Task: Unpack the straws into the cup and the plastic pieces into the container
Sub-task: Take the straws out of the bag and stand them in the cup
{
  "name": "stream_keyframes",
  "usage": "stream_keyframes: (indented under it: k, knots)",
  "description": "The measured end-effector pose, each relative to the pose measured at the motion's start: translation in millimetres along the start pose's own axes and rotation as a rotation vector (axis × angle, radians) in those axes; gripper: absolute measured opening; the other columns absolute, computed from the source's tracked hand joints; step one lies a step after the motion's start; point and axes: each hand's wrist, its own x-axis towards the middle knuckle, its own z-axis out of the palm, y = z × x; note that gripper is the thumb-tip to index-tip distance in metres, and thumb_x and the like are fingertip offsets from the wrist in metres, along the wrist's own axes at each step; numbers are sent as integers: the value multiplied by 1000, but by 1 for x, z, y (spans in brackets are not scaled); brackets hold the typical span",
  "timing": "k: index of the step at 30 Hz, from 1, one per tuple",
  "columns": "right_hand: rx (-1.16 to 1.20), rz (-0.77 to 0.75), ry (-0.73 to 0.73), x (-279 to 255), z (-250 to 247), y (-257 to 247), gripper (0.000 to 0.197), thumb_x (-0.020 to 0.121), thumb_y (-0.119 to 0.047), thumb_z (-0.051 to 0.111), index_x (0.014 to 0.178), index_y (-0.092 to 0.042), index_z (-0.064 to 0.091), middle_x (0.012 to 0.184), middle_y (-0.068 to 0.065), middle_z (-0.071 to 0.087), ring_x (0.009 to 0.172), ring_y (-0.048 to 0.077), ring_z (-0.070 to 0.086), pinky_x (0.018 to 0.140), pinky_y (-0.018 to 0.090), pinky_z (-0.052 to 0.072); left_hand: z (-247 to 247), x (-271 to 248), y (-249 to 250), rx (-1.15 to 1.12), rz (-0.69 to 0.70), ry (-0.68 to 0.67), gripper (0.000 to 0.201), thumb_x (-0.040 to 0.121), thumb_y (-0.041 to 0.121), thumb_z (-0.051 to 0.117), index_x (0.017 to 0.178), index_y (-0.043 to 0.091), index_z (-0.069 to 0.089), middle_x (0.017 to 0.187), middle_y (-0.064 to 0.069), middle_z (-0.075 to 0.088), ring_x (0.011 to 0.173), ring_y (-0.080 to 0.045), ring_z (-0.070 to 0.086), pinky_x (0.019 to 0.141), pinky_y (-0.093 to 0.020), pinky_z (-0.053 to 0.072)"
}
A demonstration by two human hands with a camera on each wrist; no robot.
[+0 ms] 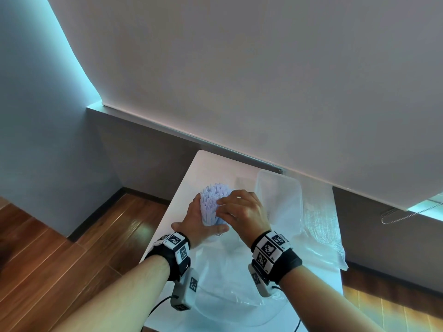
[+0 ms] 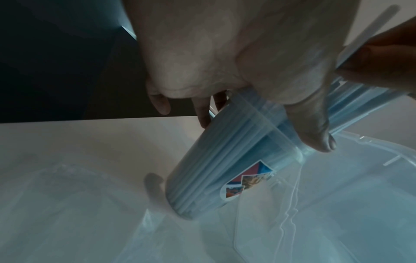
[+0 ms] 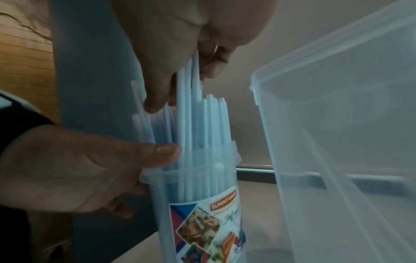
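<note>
A clear plastic cup (image 3: 202,204) with a colourful label stands on the white table (image 1: 206,168), packed with several pale blue straws (image 1: 215,200). My left hand (image 1: 194,219) grips the cup near its rim, thumb (image 3: 162,153) across the front. My right hand (image 1: 230,204) reaches down from above and pinches a few straws (image 3: 191,106) that stand higher than the others. In the left wrist view the cup (image 2: 225,169) appears tilted under my left thumb (image 2: 315,128). An empty clear container (image 1: 278,200) stands just right of the cup.
A crumpled clear bag (image 1: 321,226) with ribbed contents I cannot make out lies right of the container, hanging over the table's right edge. Another clear bag (image 1: 239,288) is spread at the near end. A wall runs behind the table; wooden floor lies to the left.
</note>
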Motion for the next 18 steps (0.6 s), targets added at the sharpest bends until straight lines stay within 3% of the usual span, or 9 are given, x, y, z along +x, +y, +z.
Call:
stream_keyframes:
  k: [3, 7, 9, 11, 16, 18]
  knots:
    - [13, -1, 5, -4, -9, -9, 18, 94, -26, 61, 96, -16, 76, 115, -3, 70, 108, 16, 63, 92, 34, 47, -1, -1, 0, 5, -8, 4, 123, 43, 78, 71, 146, 45, 12, 151, 17, 31, 137, -16, 38, 107, -48, 23]
    - [-98, 129, -96, -13, -18, -23, 36, 98, -22, 49, 130, -10, 58, 140, 5, 54, 128, 18, 51, 104, 34, 42, 0, -1, 0, 13, -18, 9, 127, 40, 80, 70, 146, 42, 12, 151, 17, 31, 138, -17, 36, 111, -51, 21]
    - [-124, 141, -154, -17, -11, -22, 45, 86, -3, 59, 131, -5, 56, 137, 11, 56, 123, 25, 56, 100, 40, 48, 0, 1, 0, 7, -16, 8, 126, 45, 77, 75, 148, 41, 12, 151, 16, 31, 138, -17, 36, 112, -49, 21]
    - [-76, 176, -186, -17, -5, -18, 64, 69, 15, 66, 129, -3, 56, 132, 14, 59, 114, 31, 62, 92, 45, 54, 1, 0, 0, 10, -17, 4, 120, 58, 65, 82, 150, 36, 10, 153, 12, 28, 139, -17, 34, 111, -45, 20]
    - [10, 179, -209, -11, -2, -18, 70, 66, 20, 68, 132, -2, 55, 134, 16, 58, 108, 35, 65, 83, 45, 58, 0, -3, 4, -53, 9, -12, 119, 68, 51, 83, 154, 25, 6, 157, 7, 22, 144, -17, 26, 111, -33, 15]
    - [-40, 141, -193, -17, 3, -16, 70, 65, 18, 72, 130, 0, 56, 134, 16, 58, 112, 32, 64, 88, 42, 56, 0, -4, 7, -41, 8, 7, 122, 60, 67, 79, 152, 29, 9, 155, 9, 27, 141, -16, 31, 116, -37, 15]
